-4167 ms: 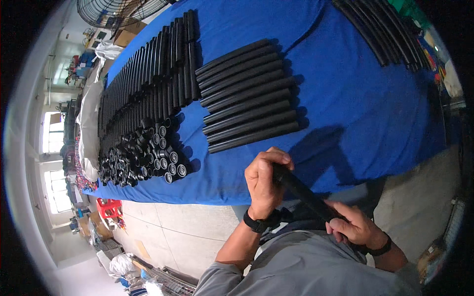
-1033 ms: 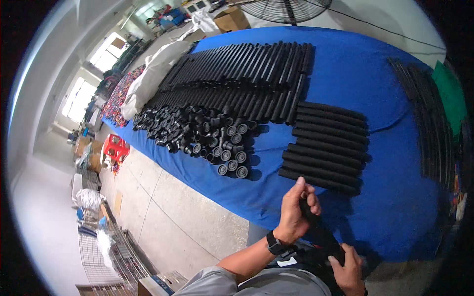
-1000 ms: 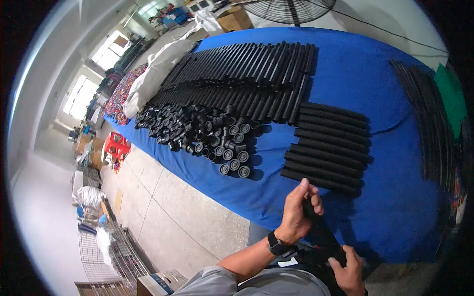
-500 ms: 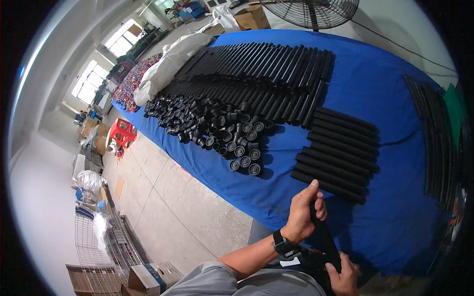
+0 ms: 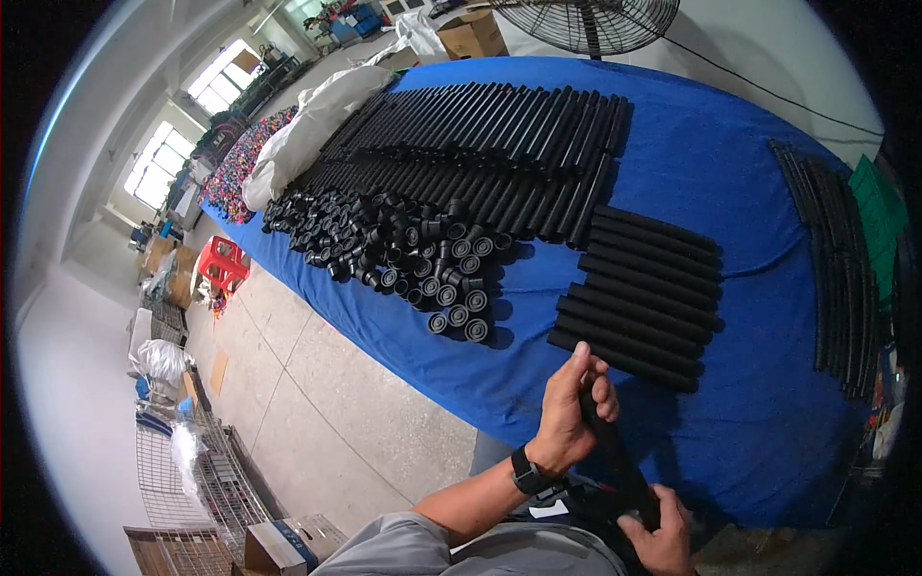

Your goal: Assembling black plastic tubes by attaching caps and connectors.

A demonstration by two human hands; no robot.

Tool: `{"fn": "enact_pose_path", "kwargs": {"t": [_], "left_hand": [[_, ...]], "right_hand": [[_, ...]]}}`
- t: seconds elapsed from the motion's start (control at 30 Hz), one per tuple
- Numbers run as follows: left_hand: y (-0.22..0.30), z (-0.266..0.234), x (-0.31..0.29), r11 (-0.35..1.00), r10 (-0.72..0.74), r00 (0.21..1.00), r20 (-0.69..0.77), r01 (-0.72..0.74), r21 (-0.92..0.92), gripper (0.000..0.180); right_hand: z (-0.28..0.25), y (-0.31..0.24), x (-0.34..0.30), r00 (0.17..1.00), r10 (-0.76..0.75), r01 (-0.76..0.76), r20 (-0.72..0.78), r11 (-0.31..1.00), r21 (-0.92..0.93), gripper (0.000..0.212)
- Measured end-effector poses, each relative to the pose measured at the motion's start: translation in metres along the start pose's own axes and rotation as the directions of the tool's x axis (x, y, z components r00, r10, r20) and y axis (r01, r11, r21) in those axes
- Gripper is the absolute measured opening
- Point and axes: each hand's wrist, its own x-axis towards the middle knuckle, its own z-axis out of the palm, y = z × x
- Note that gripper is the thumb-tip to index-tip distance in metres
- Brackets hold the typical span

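My left hand (image 5: 567, 411), with a black watch on its wrist, is wrapped round the upper end of a black foam tube (image 5: 617, 463). My right hand (image 5: 661, 540) grips the same tube lower down, near the picture's bottom edge. The tube slants between both hands, close to my body; its lower end is hidden. Just beyond my left fingertips, a row of matte black foam tubes (image 5: 639, 298) lies side by side on the blue cloth (image 5: 523, 370).
Shiny black pipes (image 5: 480, 120) lie in long rows farther back. Black round-ended caps (image 5: 423, 254) are heaped before them. More black tubes (image 5: 836, 278) lie at the right. A wire fan (image 5: 591, 24) stands behind the table, and a red stool (image 5: 223, 264) is on the floor.
The view has turned slightly, so the table's things sit a little farther left. Both hands keep their hold on the tube, its angle nearly unchanged.
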Motion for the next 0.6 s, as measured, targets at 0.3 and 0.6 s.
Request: {"fn": "enact_pose_path", "kwargs": {"t": [0.3,0.6], "left_hand": [[-0.001,-0.003,0.003,0.999,-0.038,0.989,0.142,0.043,-0.031,0.039],[0.000,-0.002,0.001,0.998,-0.041,0.988,0.152,0.048,-0.042,0.037]], "right_hand": [[-0.014,0.001,-0.005,0.715,0.500,-0.676,0.489,0.673,0.299,0.046],[-0.020,0.024,-0.001,0.462,0.288,-0.886,0.839,0.197,0.421,0.045]]}}
